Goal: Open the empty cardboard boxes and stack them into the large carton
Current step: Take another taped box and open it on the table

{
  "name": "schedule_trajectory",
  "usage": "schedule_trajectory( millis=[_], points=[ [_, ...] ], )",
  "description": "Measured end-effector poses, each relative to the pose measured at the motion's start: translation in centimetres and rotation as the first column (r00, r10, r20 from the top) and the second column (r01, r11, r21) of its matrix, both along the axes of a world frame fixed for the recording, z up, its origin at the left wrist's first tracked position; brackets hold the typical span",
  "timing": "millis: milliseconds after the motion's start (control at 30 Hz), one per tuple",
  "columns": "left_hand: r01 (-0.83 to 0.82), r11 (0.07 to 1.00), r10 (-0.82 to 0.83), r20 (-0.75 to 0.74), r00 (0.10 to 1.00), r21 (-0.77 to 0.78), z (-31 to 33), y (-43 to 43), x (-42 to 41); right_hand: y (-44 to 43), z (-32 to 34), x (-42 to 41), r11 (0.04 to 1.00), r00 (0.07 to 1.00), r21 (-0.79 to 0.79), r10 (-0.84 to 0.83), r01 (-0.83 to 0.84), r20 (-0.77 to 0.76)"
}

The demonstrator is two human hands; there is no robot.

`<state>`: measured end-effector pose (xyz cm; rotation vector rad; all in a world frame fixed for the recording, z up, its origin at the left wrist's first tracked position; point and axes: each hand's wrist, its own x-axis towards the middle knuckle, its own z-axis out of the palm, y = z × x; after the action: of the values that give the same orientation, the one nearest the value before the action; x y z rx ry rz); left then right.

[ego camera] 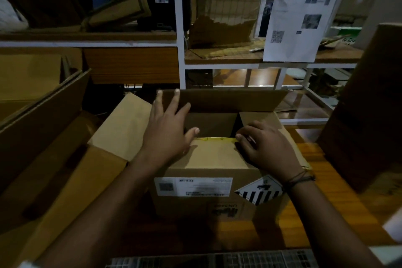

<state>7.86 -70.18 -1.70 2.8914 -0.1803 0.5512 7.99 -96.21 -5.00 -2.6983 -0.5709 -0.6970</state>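
A brown cardboard box (208,200) with a white label and a striped hazard sticker stands on the wooden table in front of me. Its far flap stands up, its left flap leans out, and its near flap lies flat. My left hand (167,128) is spread with straight fingers over the box's left side, fingertips at the far flap, thumb at the near flap's yellow-taped edge. My right hand (265,148) rests on the near flap's right end, fingers curled over its edge. A large open carton (43,159) lies to the left.
White metal shelving (179,35) with torn cardboard and a taped paper sheet (298,19) stands behind the table. A tall cardboard panel (365,111) rises on the right. The wooden table (304,220) shows at right; a wire grid lies at the near edge.
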Motion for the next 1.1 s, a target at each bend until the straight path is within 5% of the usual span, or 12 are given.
schedule_trajectory(
  millis=[300, 467, 733, 867, 967, 1100],
  points=[
    [0.049, 0.994, -0.011, -0.347, 0.938, 0.100, -1.3, -0.6, 11.3, 0.1, 0.3, -0.1, 1.000, 0.999, 0.004, 0.011, -0.011, -0.033],
    [0.052, 0.995, -0.011, -0.412, 0.911, 0.087, -2.6, -0.5, 12.5, 0.2, 0.3, -0.1, 1.000, 0.998, -0.003, -0.012, 0.012, -0.057],
    [0.116, 0.993, -0.104, -0.420, 0.902, 0.002, -1.3, -3.4, 6.4, 0.1, 0.6, -0.2, 0.999, 0.999, -0.042, -0.012, 0.010, -0.050],
    [0.182, 0.980, -0.200, -0.410, 0.890, -0.082, -2.7, -5.8, 1.7, 1.9, 1.9, -1.6, 0.964, 0.999, -0.264, -0.033, 0.024, -0.028],
    [0.159, 0.983, -0.181, -0.308, 0.934, -0.094, -3.2, -5.6, 0.9, 5.7, 2.1, -3.7, 0.972, 0.994, -0.236, -0.029, 0.004, -0.103],
    [0.155, 0.984, -0.176, -0.298, 0.938, -0.093, -3.1, -5.4, 0.9, 8.3, 0.9, -3.9, 0.963, 0.943, -0.209, -0.221, 0.170, -0.250]
  ],
)
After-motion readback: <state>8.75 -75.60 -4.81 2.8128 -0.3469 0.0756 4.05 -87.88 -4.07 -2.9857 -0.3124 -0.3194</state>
